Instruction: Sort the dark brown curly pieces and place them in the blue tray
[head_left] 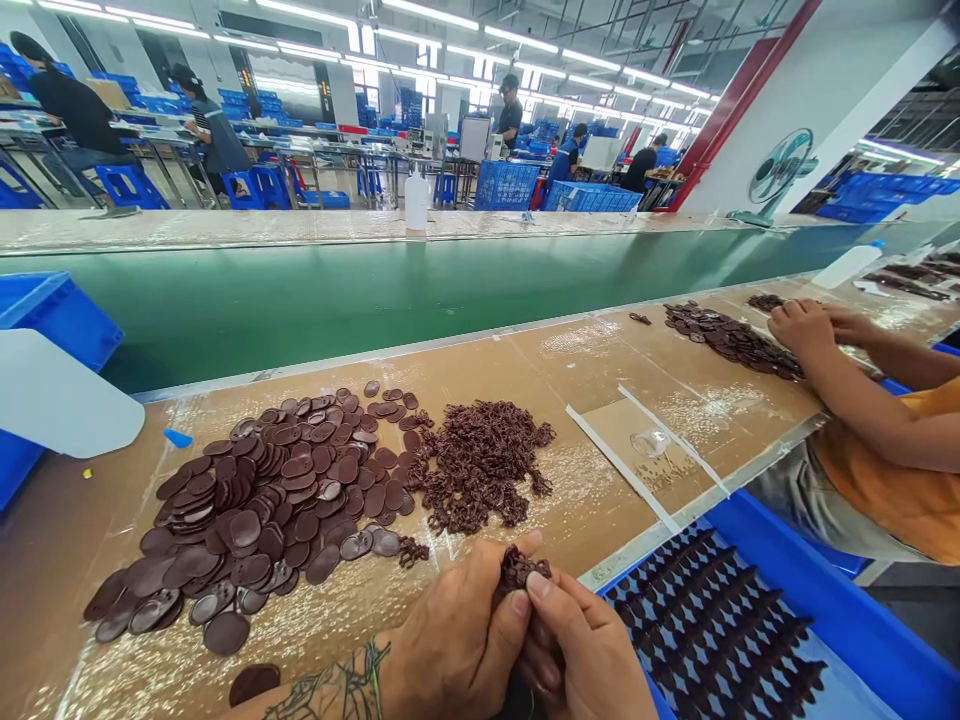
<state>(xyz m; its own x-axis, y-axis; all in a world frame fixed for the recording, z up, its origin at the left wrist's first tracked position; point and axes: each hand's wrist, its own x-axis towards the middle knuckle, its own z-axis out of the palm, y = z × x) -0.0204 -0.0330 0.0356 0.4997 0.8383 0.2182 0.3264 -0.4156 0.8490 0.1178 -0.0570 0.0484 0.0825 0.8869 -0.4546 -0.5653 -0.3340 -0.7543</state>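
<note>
My left hand and my right hand meet over the table's front edge, fingers closed. Pinched between them is a dark brown curly, openwork piece; more dark brown material shows below it, mostly hidden by the fingers. Just beyond lies a heap of similar curly brown pieces, with a small loose clump in front. Left of that spreads a large pile of flat, oval brown discs, some of them shiny. One single disc is beside my left forearm.
Right of my hands, a blue tray holds rows of dark brown pieces. A white bottle and blue bin stand left. Beyond the table runs a green belt. A co-worker's hands work at the right near another brown pile.
</note>
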